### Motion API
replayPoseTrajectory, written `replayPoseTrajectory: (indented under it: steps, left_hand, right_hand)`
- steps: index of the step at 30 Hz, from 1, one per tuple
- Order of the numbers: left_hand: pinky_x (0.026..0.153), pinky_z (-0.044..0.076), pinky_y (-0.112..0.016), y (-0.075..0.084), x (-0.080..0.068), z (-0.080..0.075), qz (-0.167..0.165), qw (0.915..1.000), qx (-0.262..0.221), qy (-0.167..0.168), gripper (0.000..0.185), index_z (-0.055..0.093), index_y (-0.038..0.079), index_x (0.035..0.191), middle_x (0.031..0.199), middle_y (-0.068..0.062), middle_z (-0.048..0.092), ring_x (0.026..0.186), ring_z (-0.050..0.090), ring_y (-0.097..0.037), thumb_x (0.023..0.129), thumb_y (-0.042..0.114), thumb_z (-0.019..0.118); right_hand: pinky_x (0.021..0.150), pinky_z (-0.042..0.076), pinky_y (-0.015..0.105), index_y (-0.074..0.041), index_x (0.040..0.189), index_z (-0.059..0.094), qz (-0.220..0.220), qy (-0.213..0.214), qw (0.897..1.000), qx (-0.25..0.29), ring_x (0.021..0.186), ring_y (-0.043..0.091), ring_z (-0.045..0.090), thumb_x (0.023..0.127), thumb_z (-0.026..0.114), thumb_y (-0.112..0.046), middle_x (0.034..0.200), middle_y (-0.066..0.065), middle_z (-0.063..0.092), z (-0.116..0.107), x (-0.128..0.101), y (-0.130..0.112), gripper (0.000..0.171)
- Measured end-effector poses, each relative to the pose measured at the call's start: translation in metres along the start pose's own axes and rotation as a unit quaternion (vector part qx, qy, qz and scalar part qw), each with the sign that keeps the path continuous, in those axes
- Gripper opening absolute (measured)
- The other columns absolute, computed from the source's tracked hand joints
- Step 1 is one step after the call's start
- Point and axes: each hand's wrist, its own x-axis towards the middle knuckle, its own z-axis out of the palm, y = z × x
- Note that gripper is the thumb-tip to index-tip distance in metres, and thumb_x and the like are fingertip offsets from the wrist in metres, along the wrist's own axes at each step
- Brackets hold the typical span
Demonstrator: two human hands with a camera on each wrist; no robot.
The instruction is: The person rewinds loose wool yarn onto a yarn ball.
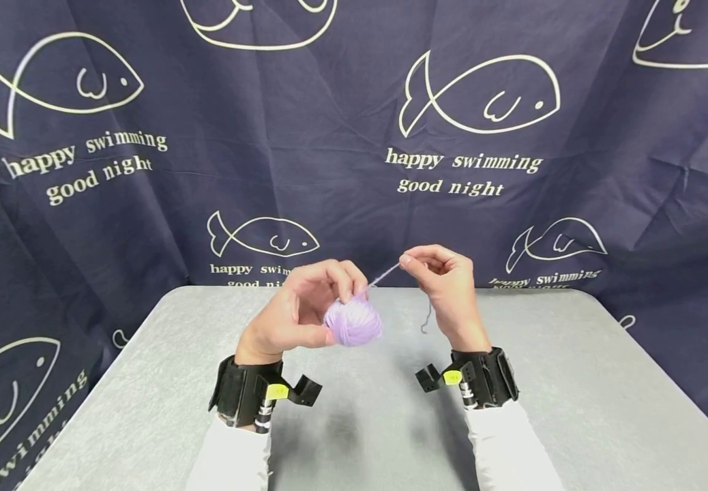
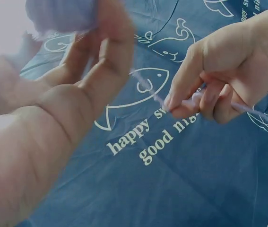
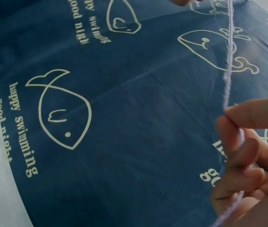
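Observation:
A small lilac ball of yarn [image 1: 354,322] is held up over the table between the thumb and fingers of my left hand [image 1: 301,307]. From it a strand of yarn [image 1: 386,274] runs taut up to my right hand [image 1: 449,290], which pinches it between thumb and index finger. The loose tail [image 1: 428,319] hangs below the right palm. In the left wrist view the yarn ball [image 2: 63,15] is partly cut off at the top. The right wrist view shows the strand [image 3: 228,61] stretched straight down to the pinching fingertips [image 3: 233,125].
A light grey table [image 1: 164,382] lies under both hands. Behind it hangs a dark blue cloth [image 1: 342,136] printed with white fish and lettering. Each wrist wears a black strap [image 1: 249,389] with a small camera mount [image 1: 305,391].

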Motion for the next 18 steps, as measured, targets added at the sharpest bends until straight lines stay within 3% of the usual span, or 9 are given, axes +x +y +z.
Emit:
replayPoseTrajectory:
  steps: [4,7,13,18]
  left_hand:
    - [0.078,0.051,-0.026,-0.002,0.001,0.000,0.042,0.9974,-0.013,0.056,0.029,0.057,0.010,0.102,0.106,-0.006,0.055,0.101,0.051,-0.022,0.084,0.017,0.079]
    - [0.076,0.052,-0.024,-0.003,0.003,0.002,0.058,0.9915,-0.031,0.112,0.029,0.058,0.010,0.101,0.106,-0.007,0.055,0.098,0.052,-0.020,0.082,0.011,0.079]
    - [0.073,0.054,-0.023,-0.003,0.005,0.003,0.091,0.9680,-0.049,0.229,0.042,0.059,0.010,0.100,0.107,-0.008,0.056,0.091,0.057,-0.017,0.065,-0.013,0.054]
    - [0.075,0.055,-0.022,-0.004,0.008,0.002,0.117,0.9464,-0.006,0.301,0.045,0.062,0.009,0.099,0.107,-0.008,0.055,0.091,0.057,-0.018,0.064,-0.018,0.058]
  right_hand:
    - [0.050,0.035,0.020,0.007,0.094,0.073,0.013,-0.061,0.996,-0.060,0.058,0.008,0.045,0.086,0.079,-0.005,0.073,-0.002,0.066,0.002,-0.002,0.000,0.016]
    - [0.050,0.034,0.022,0.004,0.093,0.074,0.017,-0.121,0.988,-0.095,0.056,0.010,0.043,0.086,0.078,-0.004,0.071,-0.001,0.064,0.004,-0.004,-0.001,0.011]
    - [0.047,0.036,0.022,-0.005,0.088,0.076,-0.012,-0.259,0.952,-0.165,0.053,0.010,0.045,0.086,0.078,-0.003,0.072,0.000,0.065,0.009,-0.009,-0.005,0.004]
    - [0.050,0.038,0.022,-0.007,0.087,0.075,-0.016,-0.352,0.925,-0.143,0.055,0.012,0.048,0.086,0.077,-0.004,0.073,0.000,0.064,0.015,-0.016,-0.014,0.004]
